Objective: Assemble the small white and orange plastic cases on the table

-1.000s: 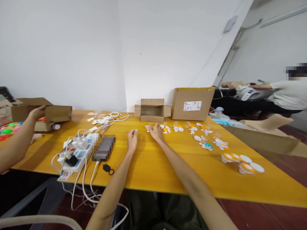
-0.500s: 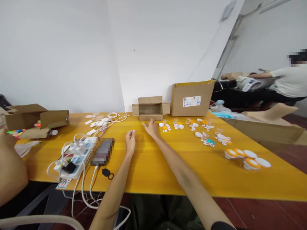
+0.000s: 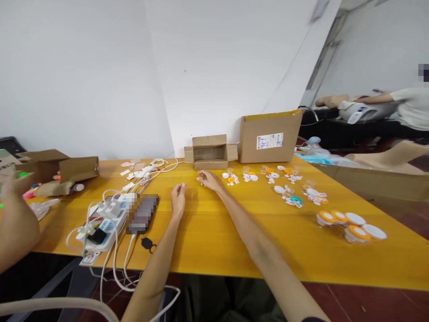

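My right hand (image 3: 209,180) rests on the yellow table (image 3: 214,241) in front of a small open cardboard box (image 3: 210,152). Its fingers curl over small white pieces that I cannot make out. Just right of it lie several little orange and white plastic parts (image 3: 248,176) in groups. My left hand (image 3: 178,197) lies on the bare tabletop a little left of the right hand, fingers loosely stretched, holding nothing. A dark phone (image 3: 142,213) is just left of it.
A bigger labelled cardboard box (image 3: 270,136) stands at the wall. Orange and white round lids (image 3: 350,222) sit at the right. A power strip (image 3: 105,219) with white cables lies left. A co-worker's arm (image 3: 15,219) reaches towards open boxes (image 3: 56,166). Another person (image 3: 410,107) works far right.
My right hand slid left from the orange and white parts to in front of the small box and curled its fingers. The co-worker's hand drew back from the left boxes.
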A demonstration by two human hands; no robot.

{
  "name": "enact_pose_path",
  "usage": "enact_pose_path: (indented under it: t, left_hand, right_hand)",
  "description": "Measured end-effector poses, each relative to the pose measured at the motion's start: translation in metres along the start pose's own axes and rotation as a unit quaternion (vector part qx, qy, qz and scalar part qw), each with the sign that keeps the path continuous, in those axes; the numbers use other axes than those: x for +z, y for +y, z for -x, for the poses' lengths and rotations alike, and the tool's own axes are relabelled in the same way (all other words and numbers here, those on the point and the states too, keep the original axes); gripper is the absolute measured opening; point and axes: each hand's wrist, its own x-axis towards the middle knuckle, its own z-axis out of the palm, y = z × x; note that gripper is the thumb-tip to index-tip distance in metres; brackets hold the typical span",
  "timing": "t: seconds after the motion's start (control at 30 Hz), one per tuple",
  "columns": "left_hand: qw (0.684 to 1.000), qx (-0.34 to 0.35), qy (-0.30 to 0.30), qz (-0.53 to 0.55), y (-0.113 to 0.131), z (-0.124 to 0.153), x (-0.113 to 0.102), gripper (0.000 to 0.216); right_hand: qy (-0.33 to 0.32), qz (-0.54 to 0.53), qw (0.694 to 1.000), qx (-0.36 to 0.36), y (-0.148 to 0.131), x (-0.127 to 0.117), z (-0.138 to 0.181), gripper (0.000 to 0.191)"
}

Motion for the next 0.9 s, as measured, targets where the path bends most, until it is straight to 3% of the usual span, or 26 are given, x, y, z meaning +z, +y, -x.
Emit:
enact_pose_path:
  t: [0.3, 0.63, 0.9]
  left_hand:
    - [0.997, 0.053, -0.019, -0.056, -0.001, 0.004, 0.002, 0.01]
    - [0.98, 0.122, -0.09, -0.125, -0.002, 0.005, 0.007, 0.017]
    - [0.96, 0.157, -0.145, -0.181, -0.006, 0.005, 0.01, 0.018]
  right_hand:
    - [-0.079, -0.084, 0.99, -0.083, -0.005, 0.005, 0.015, 0.015]
    - [-0.134, -0.2, 0.969, -0.057, -0.013, 0.009, 0.039, 0.027]
    - [-0.094, -0.193, 0.976, -0.041, -0.011, 0.004, 0.052, 0.024]
